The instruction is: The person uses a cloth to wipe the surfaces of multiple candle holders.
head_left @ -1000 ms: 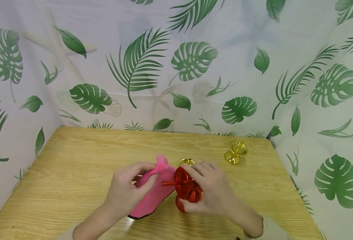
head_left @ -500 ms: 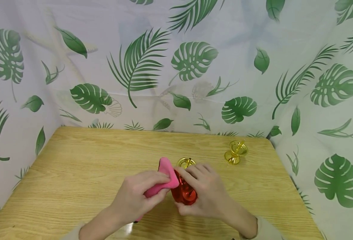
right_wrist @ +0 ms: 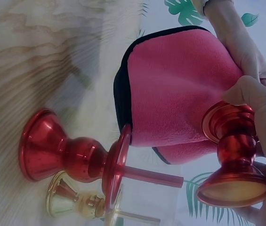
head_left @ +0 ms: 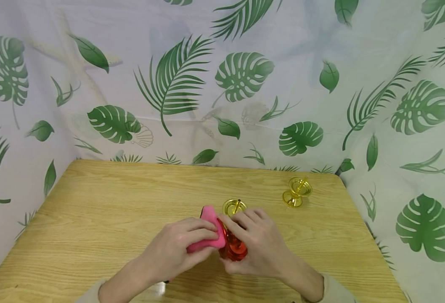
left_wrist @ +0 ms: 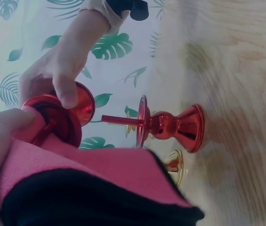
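My right hand (head_left: pixel 258 244) grips a shiny red candlestick (right_wrist: pixel 236 150), tipped over above the table, with its hollow base towards the right wrist camera. A pink cloth (head_left: pixel 213 227) with black edging is bunched in my left hand (head_left: pixel 181 244). The fingers press it into the candlestick's dish, around the spike, as the left wrist view shows. Below the hands a second red candlestick (right_wrist: pixel 83 157) stands upright on the table. In the head view, the fingers and cloth cover much of the red metal.
Just beyond my right hand stands a gold candlestick (head_left: pixel 234 206). Another gold candlestick (head_left: pixel 297 192) is farther back on the right of the wooden table (head_left: pixel 124 198). Leaf-patterned fabric (head_left: pixel 184 84) hangs behind and along both sides.
My left hand has moved right and folded the cloth onto the held candlestick, covering the spike that showed earlier. The right hand has kept its hold and turned the candlestick slightly.
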`<action>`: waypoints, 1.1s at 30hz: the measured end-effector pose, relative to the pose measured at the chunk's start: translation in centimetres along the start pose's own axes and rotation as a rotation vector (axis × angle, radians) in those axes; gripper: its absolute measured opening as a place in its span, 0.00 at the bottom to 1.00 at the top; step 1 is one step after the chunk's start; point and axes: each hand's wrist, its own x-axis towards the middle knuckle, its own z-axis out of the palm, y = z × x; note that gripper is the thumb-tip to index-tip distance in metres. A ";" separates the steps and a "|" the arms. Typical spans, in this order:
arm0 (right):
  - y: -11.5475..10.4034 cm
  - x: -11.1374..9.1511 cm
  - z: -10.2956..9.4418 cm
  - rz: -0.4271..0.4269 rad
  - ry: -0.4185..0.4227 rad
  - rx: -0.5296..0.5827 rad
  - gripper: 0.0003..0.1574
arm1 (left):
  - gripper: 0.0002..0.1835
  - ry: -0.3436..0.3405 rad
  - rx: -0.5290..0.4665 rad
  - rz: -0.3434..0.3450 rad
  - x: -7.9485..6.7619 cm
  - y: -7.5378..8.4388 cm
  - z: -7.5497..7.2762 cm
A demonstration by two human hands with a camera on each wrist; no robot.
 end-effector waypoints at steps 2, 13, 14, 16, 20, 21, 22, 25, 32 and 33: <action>0.0 -0.1 0.1 0.000 0.000 -0.002 0.54 | 0.11 -0.020 -0.020 -0.015 -0.1 -0.1 -0.1; 0.4 -0.5 -0.1 0.038 0.006 0.002 0.53 | 0.14 0.010 -0.054 0.003 -0.7 -0.2 -0.9; 0.5 -0.6 -0.2 0.041 0.005 -0.001 0.54 | 0.15 0.017 -0.056 0.010 -0.7 -0.2 -1.1; 0.6 -0.7 -0.3 0.045 0.003 -0.007 0.55 | 0.15 0.024 -0.059 0.020 -0.8 -0.2 -1.5; 0.8 -0.9 -0.5 0.054 0.000 -0.010 0.56 | 0.16 0.021 -0.079 0.018 -1.0 -0.1 -2.0; 0.8 -0.9 -0.6 0.056 0.000 -0.010 0.57 | 0.16 0.019 -0.082 0.016 -1.0 -0.1 -2.0; 0.8 -0.9 -0.6 0.059 0.000 -0.010 0.57 | 0.16 0.017 -0.086 0.013 -1.0 -0.1 -2.1; 0.8 -1.0 -0.6 0.064 0.001 -0.006 0.57 | 0.16 0.014 -0.081 0.018 -1.0 -0.1 -2.1; 0.8 -0.9 -0.5 0.040 0.002 -0.031 0.55 | 0.16 -0.003 -0.038 0.021 -0.6 -0.1 -1.7; 0.8 -0.9 -0.5 0.035 0.004 -0.033 0.55 | 0.16 -0.006 -0.036 0.024 -0.5 -0.1 -1.6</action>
